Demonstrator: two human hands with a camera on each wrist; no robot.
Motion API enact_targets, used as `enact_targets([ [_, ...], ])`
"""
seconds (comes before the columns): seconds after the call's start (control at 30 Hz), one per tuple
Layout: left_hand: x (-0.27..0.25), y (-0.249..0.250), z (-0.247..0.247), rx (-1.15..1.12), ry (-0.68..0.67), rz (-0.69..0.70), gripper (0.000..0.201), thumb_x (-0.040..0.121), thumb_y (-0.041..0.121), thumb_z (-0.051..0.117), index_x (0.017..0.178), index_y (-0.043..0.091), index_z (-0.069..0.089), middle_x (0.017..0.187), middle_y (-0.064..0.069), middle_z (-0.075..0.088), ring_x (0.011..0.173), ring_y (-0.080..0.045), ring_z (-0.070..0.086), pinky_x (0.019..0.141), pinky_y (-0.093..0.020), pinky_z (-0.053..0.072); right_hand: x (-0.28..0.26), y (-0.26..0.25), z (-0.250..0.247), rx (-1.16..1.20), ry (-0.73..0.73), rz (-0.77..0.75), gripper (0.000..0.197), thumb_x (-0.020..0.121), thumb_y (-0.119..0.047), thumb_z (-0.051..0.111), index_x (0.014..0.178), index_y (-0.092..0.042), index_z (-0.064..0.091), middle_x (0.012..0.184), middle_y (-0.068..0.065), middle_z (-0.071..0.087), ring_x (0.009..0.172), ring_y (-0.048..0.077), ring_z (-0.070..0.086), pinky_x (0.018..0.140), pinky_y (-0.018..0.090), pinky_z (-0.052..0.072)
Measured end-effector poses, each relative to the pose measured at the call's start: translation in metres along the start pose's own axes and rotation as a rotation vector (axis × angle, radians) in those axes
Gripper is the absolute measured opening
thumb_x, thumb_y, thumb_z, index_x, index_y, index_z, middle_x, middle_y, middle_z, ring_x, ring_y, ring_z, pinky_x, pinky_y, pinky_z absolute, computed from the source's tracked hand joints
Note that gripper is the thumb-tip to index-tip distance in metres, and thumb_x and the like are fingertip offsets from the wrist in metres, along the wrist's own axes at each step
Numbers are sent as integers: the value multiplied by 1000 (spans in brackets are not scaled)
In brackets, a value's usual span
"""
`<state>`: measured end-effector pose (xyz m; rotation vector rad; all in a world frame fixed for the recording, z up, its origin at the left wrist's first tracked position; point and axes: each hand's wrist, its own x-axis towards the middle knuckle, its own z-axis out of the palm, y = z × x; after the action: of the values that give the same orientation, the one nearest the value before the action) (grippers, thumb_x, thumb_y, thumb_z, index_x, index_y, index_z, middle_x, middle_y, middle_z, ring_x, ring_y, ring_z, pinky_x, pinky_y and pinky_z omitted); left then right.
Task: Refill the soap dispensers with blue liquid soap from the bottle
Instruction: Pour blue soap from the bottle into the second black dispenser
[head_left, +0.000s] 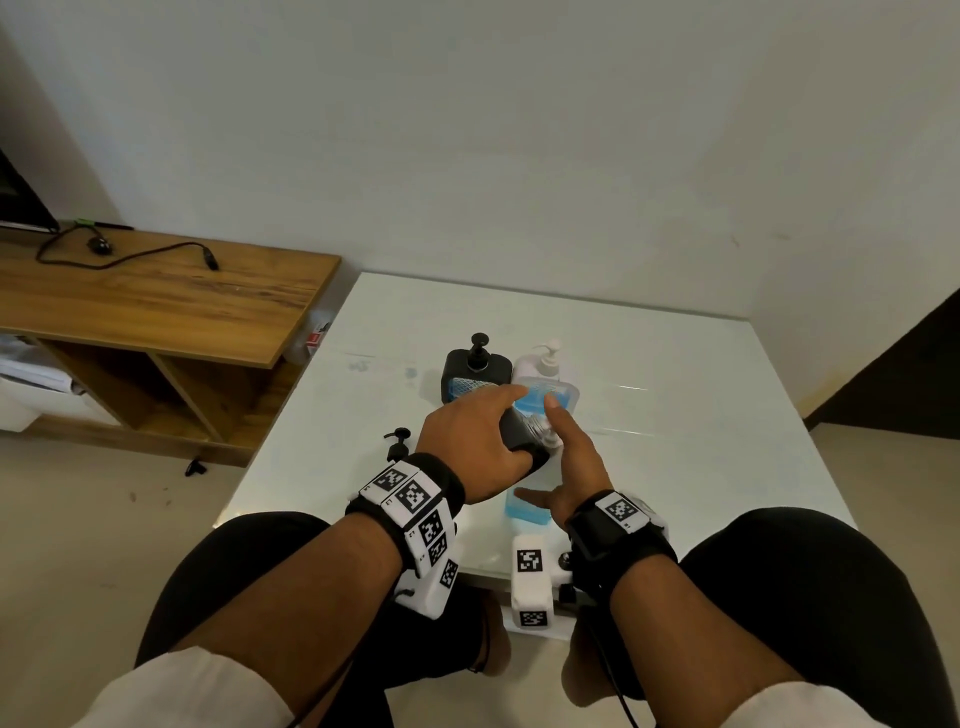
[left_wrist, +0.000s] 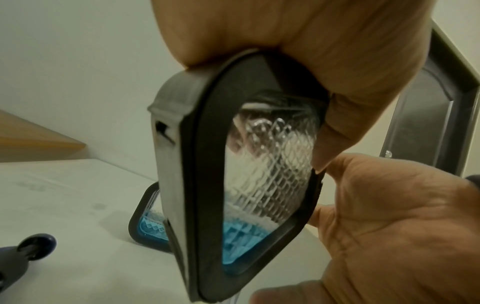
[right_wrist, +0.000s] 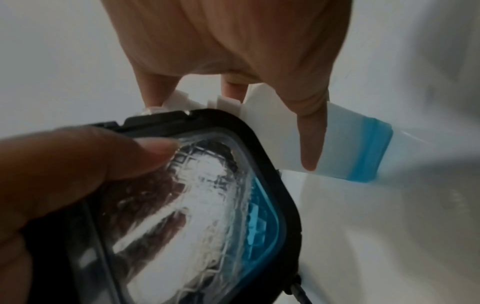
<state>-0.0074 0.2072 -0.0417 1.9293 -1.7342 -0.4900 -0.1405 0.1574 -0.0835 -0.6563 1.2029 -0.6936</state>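
My left hand (head_left: 475, 449) grips a black soap dispenser (left_wrist: 233, 185), fingers and thumb curled round its frame, and holds it tilted above the white table (head_left: 701, 415). Its pump is off, and its open clear neck (head_left: 540, 427) points toward my right hand (head_left: 571, 467). Through the faceted clear window I see a little blue soap pooled in the lowest corner (left_wrist: 239, 246), the rest of the chamber empty. My right hand holds the clear refill bottle (head_left: 550, 400) of blue liquid soap, forefinger stretched along its side and the other fingers wrapped round it; the right wrist view shows the bottle's white ribbed collar (right_wrist: 228, 102) meeting the top edge of the tilted dispenser, though whether soap is flowing I cannot tell. Just behind my hands, a second black dispenser (head_left: 470, 371) stands upright on the table with its pump on and blue soap in its lower part, and a white pump bottle (head_left: 543, 364) stands just beside it to the right. A loose black pump head (head_left: 397, 441) lies on the table near my left wrist. To the left of the table stands a wooden shelf unit (head_left: 156, 296) with a black cable (head_left: 130, 254) lying on top. My knees, in dark trousers, sit at the near edge of the table.
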Motion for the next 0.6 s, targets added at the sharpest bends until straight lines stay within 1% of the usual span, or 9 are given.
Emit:
enact_targets([
  [0.1,-1,1,-1,13,-7,8,71,72,51,70,137,36,45,129,13,59,113,-13,59,98,-32,47,0,1,2,-21,53,-37,41,87,-51,65,120,-27,67,112,7,74,102,30,69,92,52,52],
  [0.17,-2,1,-1,19,-14,6,72,72,51,70,138,36,44,130,12,59,113,-13,59,99,-33,48,2,2,1,-26,57,-45,40,88,-49,66,121,-26,66,110,6,74,101,29,69,91,52,52],
  [0.2,-2,1,-1,18,-16,4,73,72,51,70,138,37,43,130,13,59,114,-13,59,99,-33,48,3,2,1,-29,45,-41,43,88,-51,66,123,-27,65,110,6,74,101,29,69,90,51,52],
  [0.27,-2,0,-1,15,-18,0,73,72,53,69,138,37,43,131,13,59,114,-13,58,99,-34,48,5,2,-1,-45,8,-27,54,84,-63,64,126,-29,64,114,5,74,106,29,67,93,53,51],
  [0.33,-2,0,-1,13,-27,-2,74,72,54,69,139,36,42,133,12,57,116,-14,57,101,-34,47,7,3,-4,-76,-18,-17,68,77,-76,61,128,-32,62,120,3,71,113,29,64,98,58,46],
  [0.4,-1,0,-1,12,-31,-2,73,73,53,68,139,35,42,133,11,57,117,-14,57,101,-35,47,7,3,-5,-102,-31,-21,76,70,-82,61,128,-33,61,122,2,69,116,29,62,99,60,46],
  [0.47,0,1,-1,11,-31,-4,72,72,53,68,138,36,43,131,12,58,115,-14,58,100,-36,48,8,3,-4,-106,1,-43,71,72,-75,65,128,-31,62,118,3,72,112,29,64,93,56,51],
  [0.53,0,1,-1,20,-38,-8,72,71,53,67,137,38,43,129,13,60,113,-14,59,99,-35,49,9,3,-3,-102,59,-71,56,82,-62,65,126,-27,65,114,5,73,106,29,67,85,52,55],
  [0.6,0,2,-2,37,-42,-7,72,71,52,67,137,38,43,128,13,60,112,-13,59,98,-34,49,8,3,-2,-97,94,-83,48,86,-56,65,124,-26,66,112,6,74,104,30,68,79,50,57],
])
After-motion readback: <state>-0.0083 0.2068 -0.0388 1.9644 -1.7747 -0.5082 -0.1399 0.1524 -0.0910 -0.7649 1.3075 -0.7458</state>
